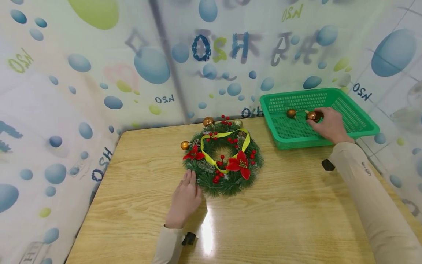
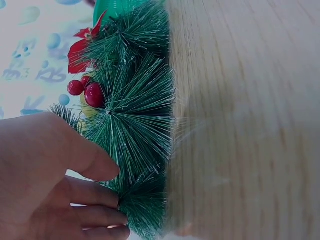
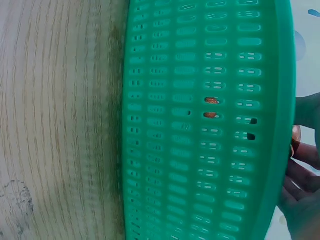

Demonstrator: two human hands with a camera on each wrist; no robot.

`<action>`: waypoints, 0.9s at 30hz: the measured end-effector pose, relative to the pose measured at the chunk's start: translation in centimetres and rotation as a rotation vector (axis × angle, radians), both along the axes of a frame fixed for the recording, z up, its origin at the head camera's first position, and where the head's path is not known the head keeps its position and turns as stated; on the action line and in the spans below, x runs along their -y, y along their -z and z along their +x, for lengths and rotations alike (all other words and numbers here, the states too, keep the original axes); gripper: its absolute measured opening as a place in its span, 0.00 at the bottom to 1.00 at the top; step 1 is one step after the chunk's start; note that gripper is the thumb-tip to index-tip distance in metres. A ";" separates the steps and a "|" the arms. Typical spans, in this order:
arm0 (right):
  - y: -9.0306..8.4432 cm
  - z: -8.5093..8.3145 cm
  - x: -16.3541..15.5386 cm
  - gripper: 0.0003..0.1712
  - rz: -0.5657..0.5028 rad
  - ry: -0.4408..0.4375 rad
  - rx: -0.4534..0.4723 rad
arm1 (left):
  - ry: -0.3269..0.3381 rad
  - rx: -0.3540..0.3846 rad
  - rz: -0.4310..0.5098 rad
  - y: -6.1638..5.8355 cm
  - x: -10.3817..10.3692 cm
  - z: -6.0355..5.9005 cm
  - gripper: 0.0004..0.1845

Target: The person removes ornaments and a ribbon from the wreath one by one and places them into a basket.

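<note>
A green wreath (image 1: 210, 187) lies on the table, trimmed with red poinsettias (image 1: 241, 165), red berries (image 2: 93, 95), a yellow ribbon (image 1: 207, 156) and several baubles along its far and left edges. My left hand (image 1: 185, 201) touches the wreath's near left edge, fingers extended against the needles. Over the green basket (image 1: 287, 143), my right hand (image 1: 330, 125) pinches a shiny copper bauble (image 1: 311, 116) between thumb and fingers. A brownish bauble (image 1: 291, 113) lies in the basket to its left. In the right wrist view the basket wall hides part of the hand and the copper bauble (image 3: 296, 137).
The wooden table (image 1: 141, 176) stands against a patterned curtain (image 1: 211, 73) at the back. The basket sits at the far right corner, its rim raised between the wreath and the right-hand curtain. A black wrist device (image 1: 189, 238) is on the left sleeve.
</note>
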State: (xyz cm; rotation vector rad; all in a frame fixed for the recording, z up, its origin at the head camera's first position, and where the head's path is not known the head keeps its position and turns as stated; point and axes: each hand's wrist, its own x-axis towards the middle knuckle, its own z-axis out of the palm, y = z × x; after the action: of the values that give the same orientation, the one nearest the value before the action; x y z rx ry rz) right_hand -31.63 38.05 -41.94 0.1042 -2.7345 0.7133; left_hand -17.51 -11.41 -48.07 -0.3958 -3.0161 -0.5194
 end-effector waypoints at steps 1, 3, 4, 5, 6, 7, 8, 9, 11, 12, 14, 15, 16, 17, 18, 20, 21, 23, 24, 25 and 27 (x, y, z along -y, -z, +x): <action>0.1 0.0 -0.1 0.30 0.000 0.000 0.002 | -0.001 0.005 0.000 0.0 0.0 0.0 0.30; 0.1 0.1 -0.2 0.31 0.002 0.004 0.013 | -0.001 0.013 0.006 0.0 0.0 0.0 0.30; 0.2 0.1 -0.2 0.31 0.004 0.005 0.019 | 0.000 0.016 0.012 0.0 0.0 0.0 0.30; 0.2 0.2 -0.2 0.32 0.005 0.007 0.025 | 0.000 0.022 0.016 0.0 0.0 0.0 0.31; 0.2 0.2 -0.3 0.33 0.005 0.008 0.031 | 0.000 0.026 0.020 0.0 -0.1 0.0 0.31; 0.1 0.3 -0.2 0.33 0.005 0.009 0.039 | 0.000 0.029 0.025 0.0 -0.1 0.0 0.31; 0.1 0.4 -0.2 0.34 0.003 0.007 0.045 | 0.000 0.028 0.029 0.0 -0.1 0.0 0.31; 0.1 0.4 -0.1 0.34 0.002 0.001 0.048 | -0.002 0.028 0.030 0.0 -0.1 0.0 0.31; 0.0 0.3 0.0 0.34 0.001 -0.009 0.053 | -0.007 0.031 0.027 0.0 -0.2 0.0 0.31; 0.0 0.4 0.2 0.34 -0.002 -0.015 0.053 | -0.010 0.029 0.024 0.0 -0.1 0.0 0.31; 0.0 0.5 0.3 0.33 -0.012 -0.022 0.048 | -0.009 0.021 0.024 0.0 -0.2 0.0 0.31; 0.0 0.5 0.4 0.33 -0.018 -0.025 0.045 | -0.010 0.023 0.021 0.0 -0.2 0.0 0.31; 0.1 0.6 0.4 0.32 -0.023 -0.026 0.042 | -0.009 0.022 0.018 0.0 -0.2 0.0 0.31; 0.1 0.7 0.5 0.32 -0.029 -0.027 0.039 | -0.009 0.019 0.018 0.0 -0.2 -0.1 0.31; 0.2 0.8 0.6 0.32 -0.038 -0.029 0.042 | -0.008 0.016 0.017 0.1 -0.2 -0.1 0.31; 0.2 1.0 0.8 0.31 -0.046 -0.037 0.042 | -0.008 0.014 0.019 0.0 -0.2 0.0 0.31; 0.1 1.2 1.1 0.31 -0.052 -0.042 0.045 | -0.008 0.013 0.018 0.0 -0.2 0.0 0.31; 0.0 1.4 1.5 0.31 -0.057 -0.053 0.039 | -0.008 0.013 0.024 0.0 -0.2 0.0 0.31; 0.0 1.6 1.8 0.30 -0.057 -0.060 0.031 | -0.009 0.016 0.024 0.0 -0.2 0.0 0.31; -0.1 1.7 2.1 0.30 -0.057 -0.066 0.019 | -0.010 0.019 0.027 0.0 -0.2 0.0 0.31; -0.2 1.9 2.6 0.29 -0.057 -0.080 -0.003 | -0.014 0.025 0.028 0.0 -0.2 0.0 0.31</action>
State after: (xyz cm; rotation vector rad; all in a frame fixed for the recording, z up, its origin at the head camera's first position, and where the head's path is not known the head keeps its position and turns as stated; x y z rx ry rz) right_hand -29.76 35.43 -41.75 0.2031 -2.7173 0.8120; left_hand -17.53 -11.24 -48.03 -0.3698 -3.0292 -0.5686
